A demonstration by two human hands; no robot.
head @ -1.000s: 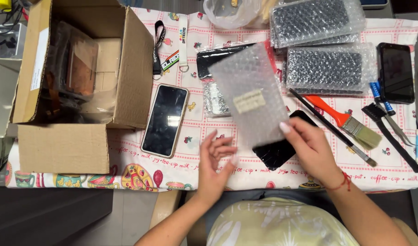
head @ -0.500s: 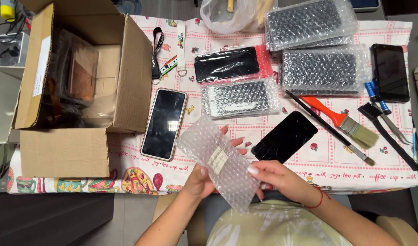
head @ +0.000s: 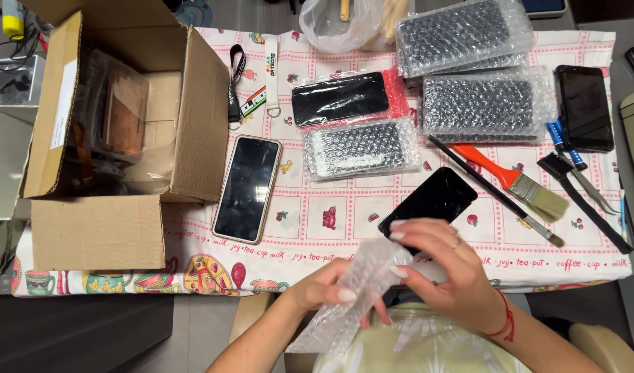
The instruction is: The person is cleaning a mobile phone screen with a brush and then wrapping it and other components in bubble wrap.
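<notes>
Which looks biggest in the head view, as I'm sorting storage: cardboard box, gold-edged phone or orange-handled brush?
1. Cardboard box, by far the largest.
2. Gold-edged phone.
3. Orange-handled brush: about as long as the phone but much narrower.

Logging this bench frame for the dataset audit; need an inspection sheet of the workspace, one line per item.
Surface: table under a printed cloth with pink squares.
Job's things: empty bubble-wrap sleeve, crumpled, held at the near table edge; bare black phone screen lies just beyond it.
Clutter: phone face up; second phone at right; bubble-wrapped screens; orange-handled paintbrush; lanyards; open cardboard box at left.
Grippers: left hand and right hand both grip the sleeve.
Cables: dark wires at far left, off the cloth.
Surroundings: clear plastic bag at the far edge; grey floor below.
</notes>
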